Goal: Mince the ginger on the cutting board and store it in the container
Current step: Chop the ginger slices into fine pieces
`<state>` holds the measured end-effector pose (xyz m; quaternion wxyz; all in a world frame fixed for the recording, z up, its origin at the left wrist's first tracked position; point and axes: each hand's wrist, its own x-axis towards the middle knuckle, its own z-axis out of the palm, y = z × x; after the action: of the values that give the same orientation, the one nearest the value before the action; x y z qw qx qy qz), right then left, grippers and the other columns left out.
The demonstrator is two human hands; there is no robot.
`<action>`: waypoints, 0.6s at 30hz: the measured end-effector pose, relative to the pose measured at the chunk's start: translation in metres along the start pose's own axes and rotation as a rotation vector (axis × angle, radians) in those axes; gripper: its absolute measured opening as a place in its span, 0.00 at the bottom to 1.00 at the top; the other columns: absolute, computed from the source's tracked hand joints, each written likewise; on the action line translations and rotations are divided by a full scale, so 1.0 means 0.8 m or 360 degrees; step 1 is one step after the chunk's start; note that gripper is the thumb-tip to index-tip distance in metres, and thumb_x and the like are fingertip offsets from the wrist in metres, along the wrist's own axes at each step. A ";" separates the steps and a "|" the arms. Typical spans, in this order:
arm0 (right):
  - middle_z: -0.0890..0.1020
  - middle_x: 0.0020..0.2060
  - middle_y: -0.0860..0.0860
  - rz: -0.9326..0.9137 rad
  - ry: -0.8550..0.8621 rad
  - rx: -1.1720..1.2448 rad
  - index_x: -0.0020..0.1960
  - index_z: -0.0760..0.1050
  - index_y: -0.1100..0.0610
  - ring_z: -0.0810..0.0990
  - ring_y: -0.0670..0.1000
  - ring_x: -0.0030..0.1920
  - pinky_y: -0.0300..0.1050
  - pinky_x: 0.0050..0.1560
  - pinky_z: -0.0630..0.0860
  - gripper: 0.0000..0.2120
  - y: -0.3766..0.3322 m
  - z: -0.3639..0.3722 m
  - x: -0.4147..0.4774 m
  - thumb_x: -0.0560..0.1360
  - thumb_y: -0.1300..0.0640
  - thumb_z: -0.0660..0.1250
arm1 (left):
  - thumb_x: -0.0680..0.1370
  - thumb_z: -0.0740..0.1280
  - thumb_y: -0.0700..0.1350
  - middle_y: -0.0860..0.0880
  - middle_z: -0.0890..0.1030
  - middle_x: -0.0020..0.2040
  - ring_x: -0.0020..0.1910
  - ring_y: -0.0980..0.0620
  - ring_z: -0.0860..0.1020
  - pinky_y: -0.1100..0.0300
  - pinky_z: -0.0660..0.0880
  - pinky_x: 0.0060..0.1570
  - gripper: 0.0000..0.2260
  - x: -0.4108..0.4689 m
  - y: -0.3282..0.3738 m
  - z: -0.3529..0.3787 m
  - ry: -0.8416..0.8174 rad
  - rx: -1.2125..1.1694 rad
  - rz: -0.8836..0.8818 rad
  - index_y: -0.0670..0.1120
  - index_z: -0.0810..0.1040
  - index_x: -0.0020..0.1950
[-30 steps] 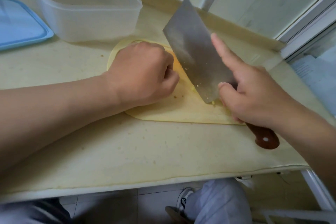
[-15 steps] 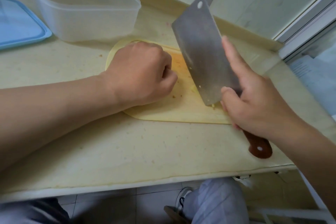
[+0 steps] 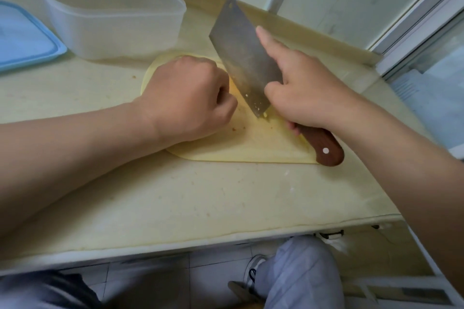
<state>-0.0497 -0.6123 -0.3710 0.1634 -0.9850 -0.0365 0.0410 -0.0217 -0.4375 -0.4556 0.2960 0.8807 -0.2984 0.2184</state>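
Barely underway: your right hand (image 3: 308,93) grips the cleaver (image 3: 241,52), your left hand (image 3: 185,98) is curled, its hold hidden; the container (image 3: 113,32) looks empty.

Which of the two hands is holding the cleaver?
The right hand grips the cleaver by its wooden handle, index finger stretched along the blade. The left hand holds no knife; it rests curled on the cutting board beside the blade.

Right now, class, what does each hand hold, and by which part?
The right hand grips the cleaver by its wooden handle, forefinger laid along the blade. The left hand is curled on the cutting board; anything under it is hidden.
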 end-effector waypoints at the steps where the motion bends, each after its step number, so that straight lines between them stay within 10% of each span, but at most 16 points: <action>1: 0.80 0.34 0.53 0.0023 0.0021 0.0050 0.82 0.46 0.33 0.80 0.52 0.22 0.49 0.25 0.81 0.43 0.004 0.001 -0.004 0.77 0.65 0.56 | 0.71 0.58 0.50 0.45 0.74 0.31 0.33 0.38 0.73 0.48 0.74 0.34 0.14 0.000 -0.001 0.000 0.0004 0.0004 0.0003 0.43 0.77 0.33; 18: 0.79 0.30 0.59 0.0301 -0.0071 0.0574 0.81 0.52 0.30 0.74 0.56 0.24 0.51 0.28 0.78 0.44 0.083 -0.021 0.004 0.78 0.69 0.56 | 0.72 0.61 0.48 0.48 0.78 0.35 0.32 0.42 0.76 0.53 0.74 0.32 0.12 0.008 -0.012 -0.014 0.0095 0.0106 -0.0098 0.44 0.82 0.40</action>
<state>-0.0412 -0.6802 -0.3767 0.3317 -0.9377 0.0605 0.0838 -0.0133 -0.4267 -0.4474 0.2818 0.8919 -0.2549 0.2453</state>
